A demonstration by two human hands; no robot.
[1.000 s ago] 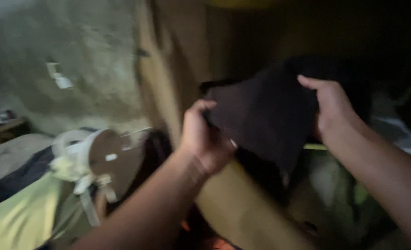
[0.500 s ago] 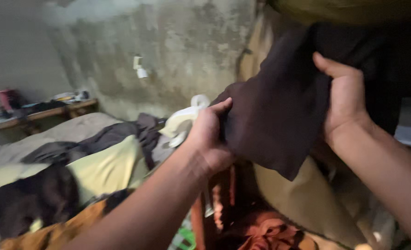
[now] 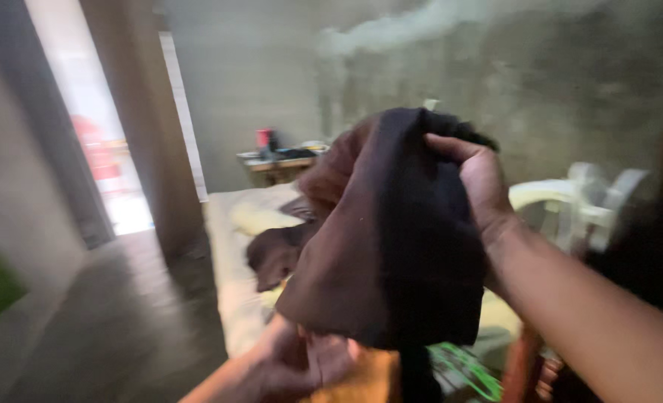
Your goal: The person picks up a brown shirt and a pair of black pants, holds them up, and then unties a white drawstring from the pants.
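A dark brown piece of cloth (image 3: 391,239) hangs in front of me, bunched at the top. My right hand (image 3: 481,183) grips its upper right edge and holds it up. Below, my left hand (image 3: 302,366) is at the cloth's bottom edge, with its fingers curled beside the hem; the blur hides whether it pinches the cloth. The view is blurred by motion.
A bed (image 3: 234,246) with a pale sheet and dark clothes lies behind the cloth. A small wooden table (image 3: 279,164) with several objects stands by the grey wall. A white plastic chair (image 3: 578,201) is at the right. A bright doorway (image 3: 100,149) opens at the left.
The view has swung left, from the wardrobe side to the bed and doorway. My left hand has dropped from the cloth's left edge to its bottom. My right hand still holds the cloth up.
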